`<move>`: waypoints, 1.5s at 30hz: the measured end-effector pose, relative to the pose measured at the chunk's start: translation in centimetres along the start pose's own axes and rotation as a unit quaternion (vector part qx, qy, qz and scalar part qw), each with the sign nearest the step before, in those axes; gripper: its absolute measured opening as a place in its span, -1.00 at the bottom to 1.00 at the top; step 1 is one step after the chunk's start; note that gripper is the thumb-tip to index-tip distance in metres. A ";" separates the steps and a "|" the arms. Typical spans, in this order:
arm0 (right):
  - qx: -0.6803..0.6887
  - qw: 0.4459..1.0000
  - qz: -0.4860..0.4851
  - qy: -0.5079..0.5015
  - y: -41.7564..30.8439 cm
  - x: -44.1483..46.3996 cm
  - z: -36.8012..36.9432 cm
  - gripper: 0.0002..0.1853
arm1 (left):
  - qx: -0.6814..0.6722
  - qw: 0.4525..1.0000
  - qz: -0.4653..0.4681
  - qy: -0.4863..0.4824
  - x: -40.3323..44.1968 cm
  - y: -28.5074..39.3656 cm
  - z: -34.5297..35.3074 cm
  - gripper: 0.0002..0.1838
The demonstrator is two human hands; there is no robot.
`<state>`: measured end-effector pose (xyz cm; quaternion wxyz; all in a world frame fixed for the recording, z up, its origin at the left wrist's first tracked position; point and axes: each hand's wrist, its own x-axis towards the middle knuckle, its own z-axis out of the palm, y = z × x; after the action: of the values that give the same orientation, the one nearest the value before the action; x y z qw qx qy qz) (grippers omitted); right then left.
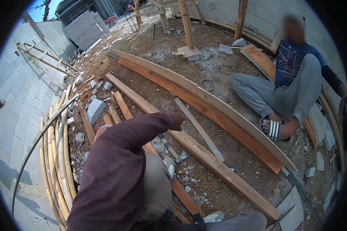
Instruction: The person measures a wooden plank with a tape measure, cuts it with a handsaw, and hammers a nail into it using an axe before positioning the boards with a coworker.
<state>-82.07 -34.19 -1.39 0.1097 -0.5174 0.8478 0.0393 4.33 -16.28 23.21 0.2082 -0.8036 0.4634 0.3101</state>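
Observation:
My left hand point(177, 121), at the end of a maroon sleeve, reaches out over a long wooden beam point(216, 165) lying on the ground. Its fingers are mostly hidden by the back of the hand, and whether it touches the beam I cannot tell. A narrow pale wooden strip point(200, 129) lies just past the hand. Beneath the forearm, by my shoe, rests a tool with a wooden handle and a metal head point(182, 156), like a hammer or hatchet. My right hand is out of view.
A long reddish plank point(227, 125) with a pale board point(223, 102) on edge lies beyond. A seated person point(289, 81) in sandals is at the right. Bamboo poles point(52, 154) line the block wall at left. Rubble and a white block point(96, 110) lie nearby; a wooden post point(186, 25) stands behind.

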 end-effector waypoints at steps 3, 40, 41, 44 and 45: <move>0.005 1.000 -0.013 0.014 1.9 -0.5 2.2 -0.59 | -0.050 0.993 0.069 0.077 2.4 -5.0 8.6 -0.40; 0.224 0.941 0.064 -0.247 -13.2 -33.3 1.9 -0.48 | 0.065 0.929 0.337 0.137 17.3 0.8 16.5 -0.23; 0.211 0.945 0.042 -0.247 -12.8 -32.0 2.6 -0.47 | 0.060 0.930 0.341 0.122 17.3 1.0 15.6 -0.22; 0.139 0.966 -0.056 -0.210 -10.3 -26.4 5.9 -0.45 | 0.018 0.928 0.369 0.047 18.1 -0.3 12.7 -0.18; 0.111 0.973 -0.072 -0.189 -8.9 -25.0 5.8 -0.44 | -0.009 0.925 0.380 0.014 18.4 -1.1 11.4 -0.17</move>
<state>-62.36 -15.53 -0.94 0.3268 -0.5450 0.7713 0.0340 8.81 -20.00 2.33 0.0608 -0.5731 0.7344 0.3585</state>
